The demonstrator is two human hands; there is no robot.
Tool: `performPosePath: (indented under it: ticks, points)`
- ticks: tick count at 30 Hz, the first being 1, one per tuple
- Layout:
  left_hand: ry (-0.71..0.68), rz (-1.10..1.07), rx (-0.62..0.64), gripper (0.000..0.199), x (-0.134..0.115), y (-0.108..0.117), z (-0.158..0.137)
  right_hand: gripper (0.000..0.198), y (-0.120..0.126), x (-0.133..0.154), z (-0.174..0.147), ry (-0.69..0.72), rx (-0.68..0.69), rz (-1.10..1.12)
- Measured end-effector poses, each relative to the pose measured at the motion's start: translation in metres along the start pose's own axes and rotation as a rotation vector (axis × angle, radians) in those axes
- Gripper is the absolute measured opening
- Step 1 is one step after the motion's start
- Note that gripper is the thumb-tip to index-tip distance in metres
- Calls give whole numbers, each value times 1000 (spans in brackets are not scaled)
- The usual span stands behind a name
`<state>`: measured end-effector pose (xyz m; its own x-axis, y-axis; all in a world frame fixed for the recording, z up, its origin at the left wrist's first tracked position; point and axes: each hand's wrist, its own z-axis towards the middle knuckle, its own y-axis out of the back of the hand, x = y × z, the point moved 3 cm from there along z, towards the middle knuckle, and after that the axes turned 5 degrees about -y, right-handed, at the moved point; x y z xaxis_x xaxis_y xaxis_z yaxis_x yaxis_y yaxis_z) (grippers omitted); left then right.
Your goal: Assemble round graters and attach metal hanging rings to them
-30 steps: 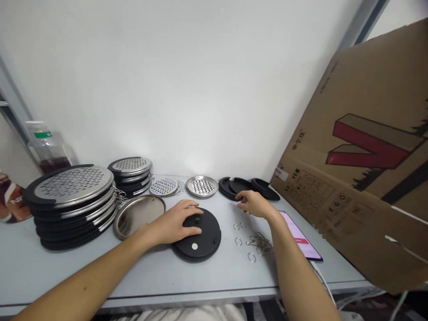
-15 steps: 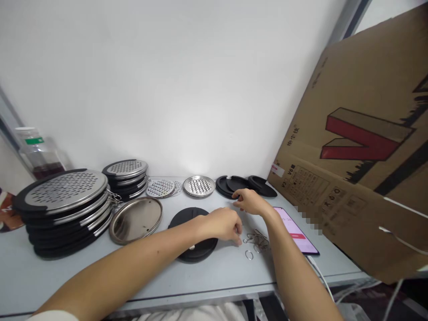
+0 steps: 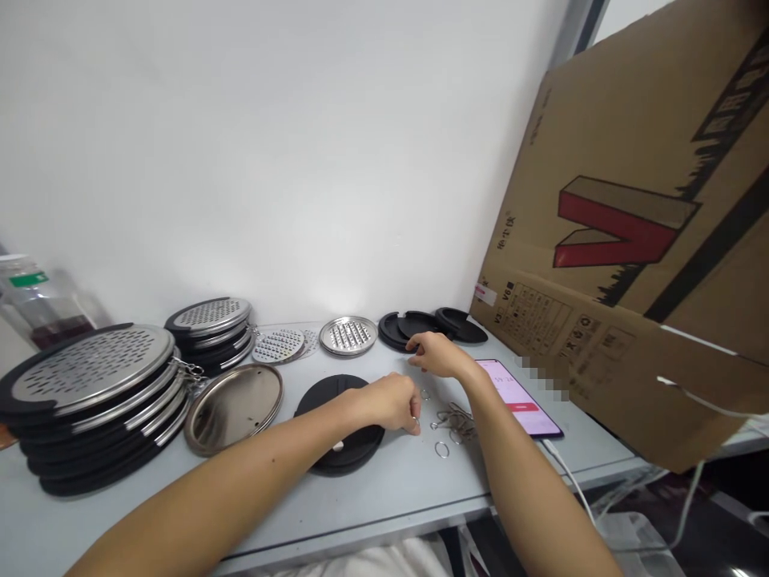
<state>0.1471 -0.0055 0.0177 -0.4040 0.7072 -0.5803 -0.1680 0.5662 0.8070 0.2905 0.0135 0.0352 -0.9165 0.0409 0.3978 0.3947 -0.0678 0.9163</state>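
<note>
My left hand (image 3: 397, 403) reaches over the right edge of a round black plastic base (image 3: 318, 394). Its thumb and forefinger are pinched on what looks like a small metal ring (image 3: 416, 421). My right hand (image 3: 437, 355) hovers near the black plastic rims (image 3: 393, 330), its fingers bent and apart, with nothing visible in them. Below it lies a small ring (image 3: 425, 394). Another split ring (image 3: 442, 449) rests beside a tangled pile of metal chains (image 3: 455, 420), which my right forearm partly covers.
At left stand a big stack of round graters (image 3: 96, 373) and a smaller stack (image 3: 210, 316). Nearby are a metal disc (image 3: 231, 405), perforated discs (image 3: 279, 344) and a grater plate (image 3: 348, 335). On the right are a phone (image 3: 510, 389) with a cable and a large carton (image 3: 601, 320).
My left hand's thumb and forefinger have come together. My right hand stays bent above the table. The view has turned slightly right.
</note>
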Motion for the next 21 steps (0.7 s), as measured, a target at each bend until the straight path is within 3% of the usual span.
performPosePath:
  ticks: [8, 10, 12, 16, 21]
  points:
    - [-81, -45, -99, 3, -12, -6, 14, 26, 5, -2, -1, 13, -49, 2]
    - [-47, -5, -101, 13, -15, -11, 18, 26, 6, -2, -1, 12, -55, 0]
    - [0, 59, -78, 19, -19, -14, 19, 25, 6, -2, -1, 11, -59, -1]
    - [39, 121, 7, 7, -28, -11, 15, 26, 5, -3, 1, 7, -63, 1]
    - [74, 136, 127, 8, -34, -10, 7, 25, 4, 0, 1, 5, -65, 27]
